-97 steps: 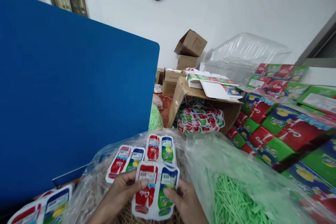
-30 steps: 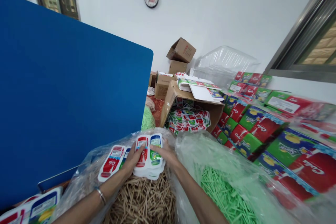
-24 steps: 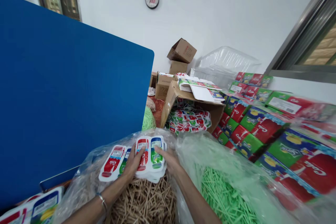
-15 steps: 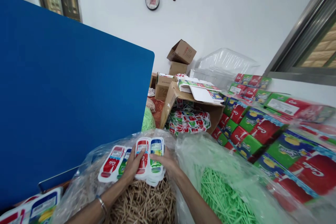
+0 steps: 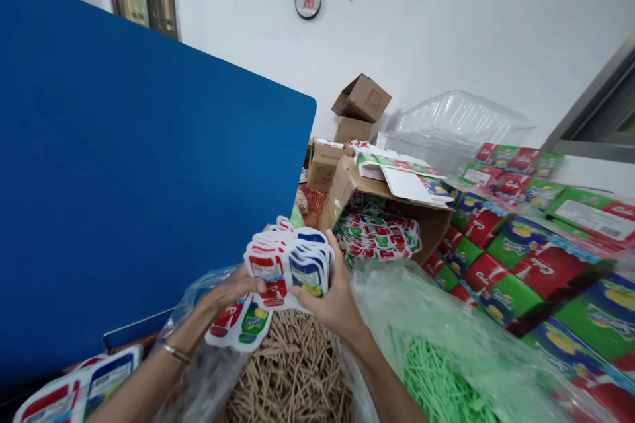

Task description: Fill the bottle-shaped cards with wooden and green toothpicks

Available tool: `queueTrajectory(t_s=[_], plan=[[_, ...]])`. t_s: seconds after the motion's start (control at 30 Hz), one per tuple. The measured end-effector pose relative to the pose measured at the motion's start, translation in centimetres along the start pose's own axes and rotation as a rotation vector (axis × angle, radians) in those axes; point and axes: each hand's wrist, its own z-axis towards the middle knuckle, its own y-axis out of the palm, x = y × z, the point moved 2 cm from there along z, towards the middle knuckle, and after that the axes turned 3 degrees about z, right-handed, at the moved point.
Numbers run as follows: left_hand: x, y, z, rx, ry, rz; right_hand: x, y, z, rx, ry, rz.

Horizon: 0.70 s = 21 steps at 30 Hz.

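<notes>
A thick stack of bottle-shaped printed cards (image 5: 288,261), red cola and blue-green lemon designs in joined pairs, is held up between my two hands. My left hand (image 5: 237,292) grips its left side, thumb on the front face. On the right edge, my right hand (image 5: 340,301) has its thumb across the front and fingers up the side. Below the stack, more printed cards (image 5: 243,327) rest against the plastic bag full of thin brown paper-like sticks (image 5: 292,370). Parts of both hands' fingers are hidden behind the stack.
Thin green sticks (image 5: 441,383) fill a plastic bag at right. Behind it an open cardboard box (image 5: 342,188) holds many similar cards. Printed cartons (image 5: 540,264) are stacked at right. A blue panel (image 5: 149,165) stands at left, with cards (image 5: 79,386) at its foot.
The stack has risen, tilted and fanned at its top edges. Both hands moved up with it, the right one now on its outer side. The view has turned slightly left.
</notes>
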Motion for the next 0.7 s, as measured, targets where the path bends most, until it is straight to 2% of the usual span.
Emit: queueTrajectory(t_s=[0.1,0.17,0.23,0.33,0.4,0.47,0.57,0.7], plan=[[2.2,-2.9,-0.8,-0.128,0.142,0.01,0.8,2.7,0.6,-0.03,-0.039,0.119],[2.2,-4.2,-1.6,-0.166,0.191,0.028,2.7,4.8,0.6,-0.02,-0.03,0.176],[0.7,-5.0,-2.3,-0.175,0.204,0.073,5.1,6.7,0.1,-0.044,0.011,0.223],[-2.8,-5.8,-2.8,-0.157,0.158,0.152,8.8,8.7,-0.9,-0.195,0.153,0.321],[-4.8,-6.2,-3.1,-0.131,0.135,0.149,10.4,8.9,-1.6,-0.266,0.189,0.331],[-6.1,-6.4,-3.4,-0.119,0.137,0.131,11.0,8.7,-2.0,-0.317,0.159,0.287],[-6.9,-6.4,-3.9,-0.077,0.161,0.192,11.0,8.5,-2.6,-0.358,0.108,0.22],[-7.8,-6.7,-4.3,0.019,0.178,0.286,11.0,9.1,-3.2,-0.327,0.151,0.243]])
